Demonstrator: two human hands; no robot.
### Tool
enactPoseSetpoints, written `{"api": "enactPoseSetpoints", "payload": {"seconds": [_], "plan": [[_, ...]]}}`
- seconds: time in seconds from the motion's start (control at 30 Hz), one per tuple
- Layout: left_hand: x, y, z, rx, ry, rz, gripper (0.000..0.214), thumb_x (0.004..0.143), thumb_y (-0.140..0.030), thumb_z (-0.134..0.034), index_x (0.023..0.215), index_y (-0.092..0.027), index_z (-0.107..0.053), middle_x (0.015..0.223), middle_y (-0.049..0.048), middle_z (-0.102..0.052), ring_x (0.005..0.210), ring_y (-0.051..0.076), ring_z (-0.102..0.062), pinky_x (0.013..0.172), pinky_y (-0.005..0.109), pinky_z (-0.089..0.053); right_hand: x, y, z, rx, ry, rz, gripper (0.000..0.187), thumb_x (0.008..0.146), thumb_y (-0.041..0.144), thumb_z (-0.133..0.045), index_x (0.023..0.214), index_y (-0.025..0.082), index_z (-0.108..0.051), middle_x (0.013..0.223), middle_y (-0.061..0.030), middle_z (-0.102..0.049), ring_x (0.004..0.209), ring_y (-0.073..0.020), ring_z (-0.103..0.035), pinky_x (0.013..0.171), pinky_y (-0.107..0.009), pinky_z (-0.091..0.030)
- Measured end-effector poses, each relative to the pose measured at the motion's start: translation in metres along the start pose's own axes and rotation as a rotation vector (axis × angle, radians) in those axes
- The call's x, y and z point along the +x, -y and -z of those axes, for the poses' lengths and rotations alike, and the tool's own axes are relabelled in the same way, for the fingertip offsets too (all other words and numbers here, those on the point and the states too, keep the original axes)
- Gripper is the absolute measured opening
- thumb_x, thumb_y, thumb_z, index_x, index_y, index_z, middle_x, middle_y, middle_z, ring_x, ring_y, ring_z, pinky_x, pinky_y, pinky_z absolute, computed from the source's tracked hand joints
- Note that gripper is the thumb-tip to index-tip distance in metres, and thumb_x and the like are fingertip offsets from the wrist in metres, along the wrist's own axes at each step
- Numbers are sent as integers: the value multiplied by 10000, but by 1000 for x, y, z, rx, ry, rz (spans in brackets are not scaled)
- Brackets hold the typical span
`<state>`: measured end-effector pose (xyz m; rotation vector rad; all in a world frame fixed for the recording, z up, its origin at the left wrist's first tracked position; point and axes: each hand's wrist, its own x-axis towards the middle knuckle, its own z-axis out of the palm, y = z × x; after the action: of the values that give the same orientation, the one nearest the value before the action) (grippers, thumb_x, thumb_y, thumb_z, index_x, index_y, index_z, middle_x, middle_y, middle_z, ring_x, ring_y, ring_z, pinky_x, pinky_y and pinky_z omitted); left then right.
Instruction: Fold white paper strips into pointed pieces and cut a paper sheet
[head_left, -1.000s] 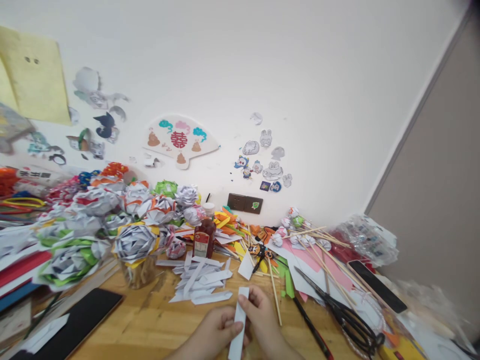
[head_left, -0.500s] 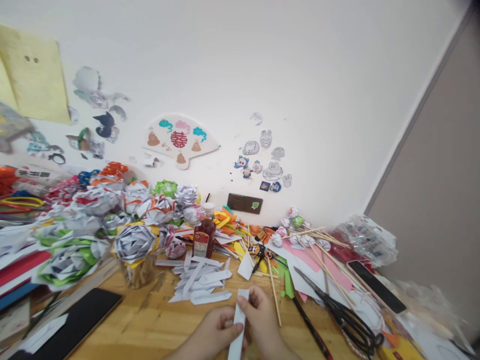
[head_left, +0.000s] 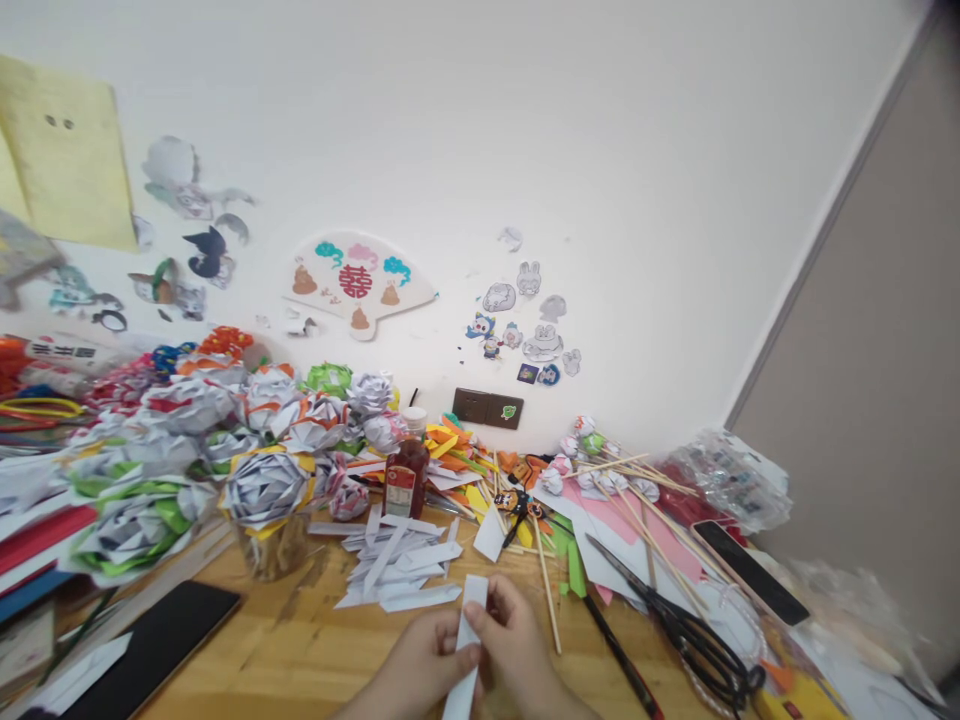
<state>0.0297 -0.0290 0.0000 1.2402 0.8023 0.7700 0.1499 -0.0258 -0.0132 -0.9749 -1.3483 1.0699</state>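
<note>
A narrow white paper strip (head_left: 463, 690) slants between my two hands near the front edge of the wooden table. My left hand (head_left: 424, 655) pinches it low down, thumb lying across its face. Higher up, my right hand (head_left: 510, 630) presses its thumb on the strip with the fingers curled behind. Just beyond my hands lies a loose pile of folded white paper strips (head_left: 401, 560). Behind that pile stands a red-brown bottle (head_left: 406, 475) with a pale cap. A thin wooden stick (head_left: 547, 590) lies right of my right hand.
Folded paper flowers (head_left: 270, 490) crowd the left, one standing in a clear cup. A black flat object (head_left: 157, 655) lies front left. Large black scissors (head_left: 675, 620), a dark pen (head_left: 619, 655), a phone (head_left: 750, 570) and coloured paper spread across the right.
The paper strip has tilted a little more and shifted slightly left with both hands. Both hands keep hold of it, and the things on the table stay put.
</note>
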Motion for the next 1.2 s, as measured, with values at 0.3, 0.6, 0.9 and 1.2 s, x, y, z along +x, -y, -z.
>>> {"api": "enactPoseSetpoints", "payload": {"seconds": [0.3, 0.6, 0.9, 1.2], "plan": [[2, -3, 7, -17, 77, 38, 307, 563, -388, -668, 668, -140, -520, 466, -10, -627, 381, 106, -513, 416, 224, -406, -1, 1, 4, -168, 34, 52, 245, 701, 382, -579, 617, 169, -493, 540, 61, -404, 518, -97, -383, 495, -207, -301], [-2, -9, 4, 58, 119, 61, 316, 521, -326, -707, 693, -155, -505, 488, -43, -578, 404, 95, -503, 433, 220, -421, 4, -4, 0, 149, 1, -56, 313, 702, 469, -572, 733, 174, -473, 514, 83, -410, 416, -58, -362, 399, -171, -282], [-2, -3, 9, 4, 218, 31, 349, 528, -154, -699, 860, -160, -592, 663, -40, -559, 522, 96, -491, 484, 226, -442, 7, -1, 9, 131, -74, -88, 376, 713, 489, -538, 908, 182, -443, 445, 110, -390, 350, -60, -361, 338, -155, -260], [-8, -14, 11, 27, 304, -23, 462, 505, -146, -730, 948, -183, -602, 665, -47, -556, 659, 121, -488, 594, 197, -351, 9, 21, 10, 164, -221, -52, 249, 697, 342, -526, 886, 185, -485, 529, 78, -420, 429, -74, -379, 399, -172, -299]]}}
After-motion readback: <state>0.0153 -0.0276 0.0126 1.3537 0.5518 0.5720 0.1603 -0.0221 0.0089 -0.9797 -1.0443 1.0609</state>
